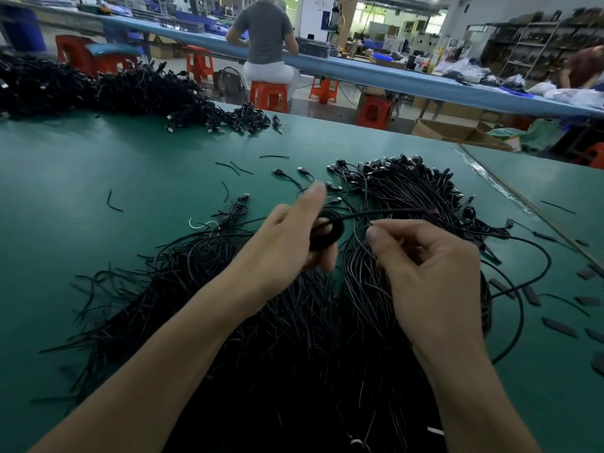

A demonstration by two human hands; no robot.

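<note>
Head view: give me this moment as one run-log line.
left hand: holds coiled black cable | right hand: pinches thin black strand | below: loose cable pile on green table

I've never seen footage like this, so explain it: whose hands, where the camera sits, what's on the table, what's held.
There is no machine: these are a person's two bare hands, filmed by one wide-angle camera worn on the head, looking forward and down. The green table carries heaps of black cables, plus short black strips at the right. The left hand holds a small coil of black cable, its loose end sticking out rightward. The right hand pinches what looks like a thin black strand between thumb and forefinger. Behind, another person sits at a long bench.
</note>
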